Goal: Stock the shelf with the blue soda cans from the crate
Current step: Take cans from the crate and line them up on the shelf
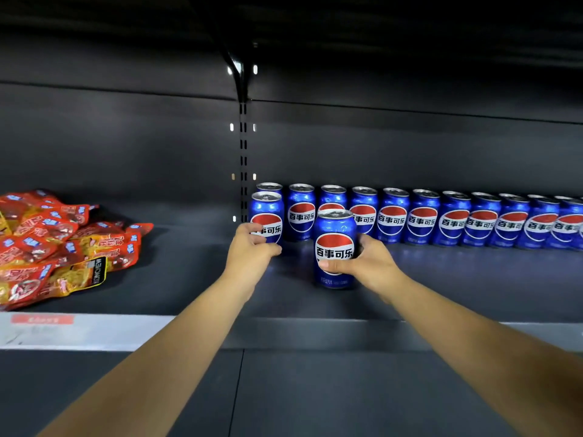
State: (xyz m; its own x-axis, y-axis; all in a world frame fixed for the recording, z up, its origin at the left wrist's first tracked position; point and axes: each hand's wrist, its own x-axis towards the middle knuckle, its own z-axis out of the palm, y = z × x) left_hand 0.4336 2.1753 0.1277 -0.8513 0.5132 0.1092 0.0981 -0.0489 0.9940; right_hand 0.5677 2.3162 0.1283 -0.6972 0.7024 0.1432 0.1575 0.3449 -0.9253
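A row of several blue soda cans (pixel 422 217) stands along the back of the dark shelf (pixel 457 279), running off to the right. My left hand (pixel 250 250) grips a blue can (pixel 267 212) at the row's left end, in front of another can. My right hand (pixel 366 261) grips a second blue can (pixel 335 244), upright on the shelf in front of the row; its thumb lies across the logo. The crate is out of view.
A pile of red and orange snack packets (pixel 53 247) lies on the shelf's left section. A slotted black upright (pixel 243 146) divides the two sections. The shelf's front edge carries a pale price strip (pixel 85 331). Another shelf hangs overhead.
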